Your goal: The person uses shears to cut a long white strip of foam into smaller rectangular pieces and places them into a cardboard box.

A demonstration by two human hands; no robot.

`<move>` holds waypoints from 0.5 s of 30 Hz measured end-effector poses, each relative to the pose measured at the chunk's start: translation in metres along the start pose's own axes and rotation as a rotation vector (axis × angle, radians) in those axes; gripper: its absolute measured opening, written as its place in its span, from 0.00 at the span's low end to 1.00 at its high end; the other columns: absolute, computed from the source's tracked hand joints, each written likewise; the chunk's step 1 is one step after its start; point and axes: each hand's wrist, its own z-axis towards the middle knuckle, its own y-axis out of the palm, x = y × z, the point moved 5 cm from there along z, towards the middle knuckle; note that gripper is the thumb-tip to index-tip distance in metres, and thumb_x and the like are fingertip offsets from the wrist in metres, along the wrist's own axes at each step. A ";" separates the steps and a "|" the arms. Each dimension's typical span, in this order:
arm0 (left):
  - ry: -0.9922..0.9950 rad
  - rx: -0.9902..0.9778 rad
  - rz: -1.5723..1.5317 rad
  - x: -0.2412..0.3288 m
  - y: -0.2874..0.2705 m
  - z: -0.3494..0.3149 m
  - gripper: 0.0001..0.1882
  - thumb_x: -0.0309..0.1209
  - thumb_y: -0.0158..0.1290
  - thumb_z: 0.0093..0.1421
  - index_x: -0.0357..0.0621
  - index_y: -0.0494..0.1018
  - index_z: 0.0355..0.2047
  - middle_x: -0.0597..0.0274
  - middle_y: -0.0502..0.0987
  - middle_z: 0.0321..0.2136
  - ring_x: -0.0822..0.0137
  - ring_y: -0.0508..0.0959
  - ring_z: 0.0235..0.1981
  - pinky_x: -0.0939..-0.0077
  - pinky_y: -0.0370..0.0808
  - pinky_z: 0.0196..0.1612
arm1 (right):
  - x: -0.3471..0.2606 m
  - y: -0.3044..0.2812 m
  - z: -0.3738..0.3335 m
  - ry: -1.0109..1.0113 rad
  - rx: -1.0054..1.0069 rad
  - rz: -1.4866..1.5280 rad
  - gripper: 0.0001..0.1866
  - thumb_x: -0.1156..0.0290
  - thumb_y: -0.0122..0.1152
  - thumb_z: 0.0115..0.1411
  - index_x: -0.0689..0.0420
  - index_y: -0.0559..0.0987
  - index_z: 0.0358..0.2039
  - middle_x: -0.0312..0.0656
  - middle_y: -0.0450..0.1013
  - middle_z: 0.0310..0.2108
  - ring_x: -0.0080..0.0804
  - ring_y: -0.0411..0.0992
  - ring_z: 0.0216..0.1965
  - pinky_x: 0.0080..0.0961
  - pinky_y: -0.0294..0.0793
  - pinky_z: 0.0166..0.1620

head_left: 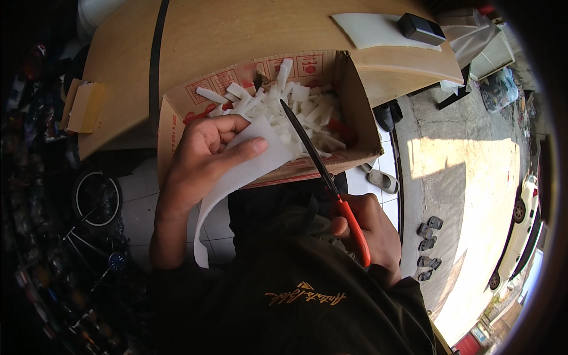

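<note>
My left hand (207,154) pinches a strip of white foam sheet (251,155) between thumb and fingers; its tail curls down below the wrist. My right hand (370,228) grips the red handle of a pair of scissors (313,151) with long dark blades. The blades point up and to the left, beside the right end of the strip, over the box. Whether they touch the foam I cannot tell. Beneath both, a cardboard box (364,109) with red print holds many small cut white foam pieces (307,109). Something red shows among them.
Behind the box stretches a wooden table (254,29). A white sheet (373,29) with a dark block (421,29) on it lies at the far right. A small yellow-brown carton (86,108) stands at the left. Sandals (381,178) rest on the tiled floor; a bicycle wheel (97,198) is at left.
</note>
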 end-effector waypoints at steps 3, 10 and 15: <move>-0.001 0.013 -0.011 -0.001 -0.001 -0.001 0.14 0.29 0.59 0.59 0.28 0.74 0.40 0.57 0.80 0.30 0.78 0.78 0.29 0.88 0.74 0.31 | 0.001 0.001 0.001 -0.006 -0.104 0.063 0.49 0.20 0.50 0.45 0.65 0.75 0.30 0.50 0.67 0.16 0.50 0.68 0.21 0.41 0.65 0.29; 0.099 0.114 -0.037 0.002 -0.003 0.001 0.13 0.29 0.58 0.60 0.30 0.74 0.40 0.56 0.81 0.30 0.77 0.79 0.28 0.87 0.74 0.31 | 0.009 0.004 -0.005 -0.035 -0.182 0.051 0.47 0.23 0.58 0.41 0.64 0.76 0.34 0.52 0.70 0.19 0.56 0.71 0.26 0.41 0.66 0.31; 0.167 0.221 -0.057 0.007 -0.002 -0.002 0.12 0.28 0.58 0.60 0.30 0.75 0.39 0.57 0.81 0.29 0.78 0.79 0.27 0.86 0.74 0.31 | 0.013 0.004 -0.006 -0.028 -0.197 0.016 0.46 0.25 0.61 0.40 0.64 0.77 0.35 0.52 0.70 0.19 0.56 0.71 0.26 0.41 0.67 0.31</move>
